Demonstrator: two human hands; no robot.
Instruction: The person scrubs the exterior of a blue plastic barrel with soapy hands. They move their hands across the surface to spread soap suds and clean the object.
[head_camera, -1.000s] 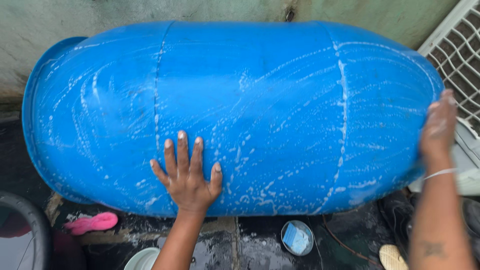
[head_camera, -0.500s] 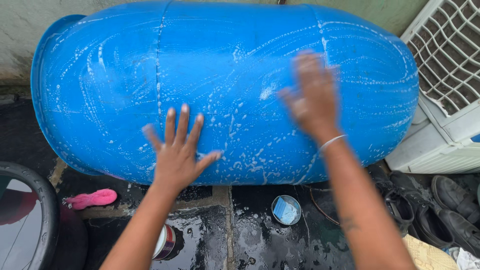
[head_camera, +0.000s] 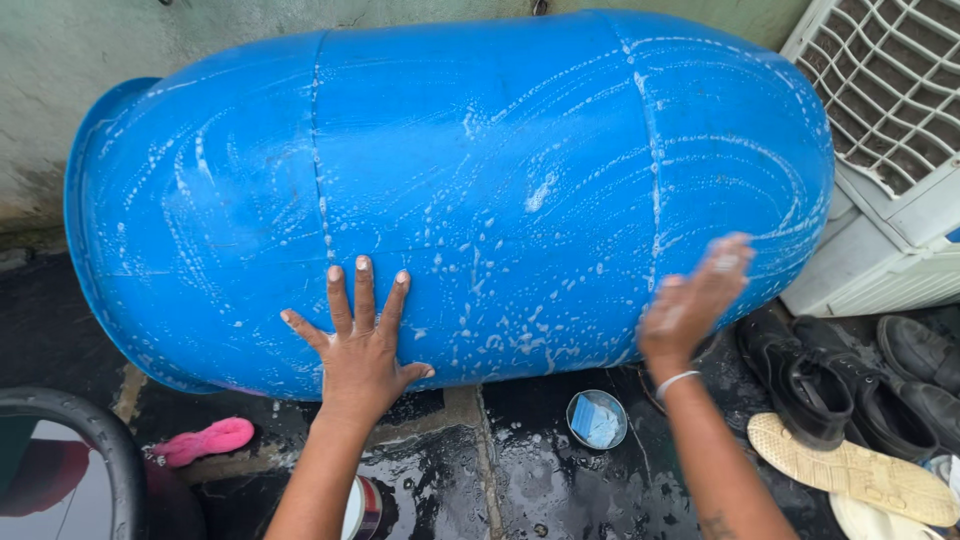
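Two bare hands work on a big blue plastic barrel (head_camera: 480, 180) that lies on its side on the wet dark floor (head_camera: 540, 490), filling most of the view from 9 to 3 o'clock and backed against a stained wall (head_camera: 60, 80) at 12. Its skin is glossy and bright blue, streaked all over with thin white soap trails and dotted with foam specks, thickest on the lower belly. Two raised seams ring the body, one left of centre and one right of centre. The flared open rim points toward 9 o'clock, and the rounded closed end toward 3.

At about 7 o'clock the left hand (head_camera: 360, 345) lies flat on the lower curve of the barrel, palm down, its fingers (head_camera: 362, 290) spread wide and pointing up. At about 4 o'clock the right hand (head_camera: 690, 305) is blurred against the barrel's lower right flank; its fingers look loosely open and carry white suds, with a thin bangle at the wrist. I cannot tell if the palm truly touches the plastic.

Below the barrel at 6 o'clock sits a small round tin (head_camera: 597, 420) with something pale blue inside. A pink cloth (head_camera: 205, 440) lies on the floor at 8, beside a dark round rim (head_camera: 95, 430). Black shoes (head_camera: 800, 385) and a pale sandal (head_camera: 850, 470) crowd 4 o'clock, under a white grilled appliance (head_camera: 890, 110) at 2.
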